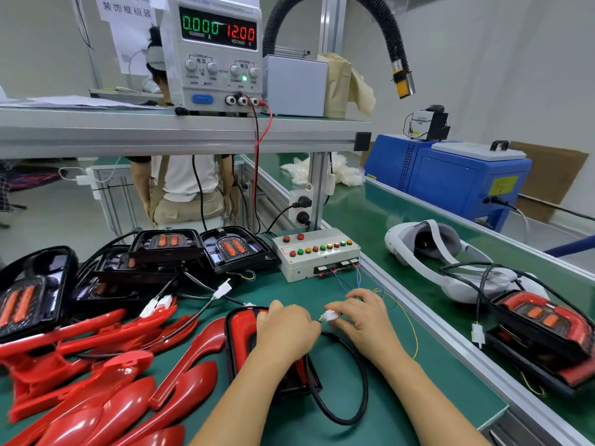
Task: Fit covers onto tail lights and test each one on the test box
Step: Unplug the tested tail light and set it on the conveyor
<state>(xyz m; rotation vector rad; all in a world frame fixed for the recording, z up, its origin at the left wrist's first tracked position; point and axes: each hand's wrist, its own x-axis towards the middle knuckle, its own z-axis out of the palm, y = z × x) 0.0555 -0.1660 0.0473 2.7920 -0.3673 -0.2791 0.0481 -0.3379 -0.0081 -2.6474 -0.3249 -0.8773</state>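
A red-covered tail light lies on the green mat in front of me, its black cable looping to the right. My left hand rests over the light with fingers curled at the cable's end. My right hand pinches a white connector between the two hands; thin coloured wires run from there to the white test box with its row of coloured buttons. Whether my left hand holds the mating plug is hidden.
Several loose red covers are piled at the lower left. Uncovered black tail lights are stacked behind them. A power supply reads 12.00 V on the shelf. On the conveyor belt to the right lie a white headset and finished lights.
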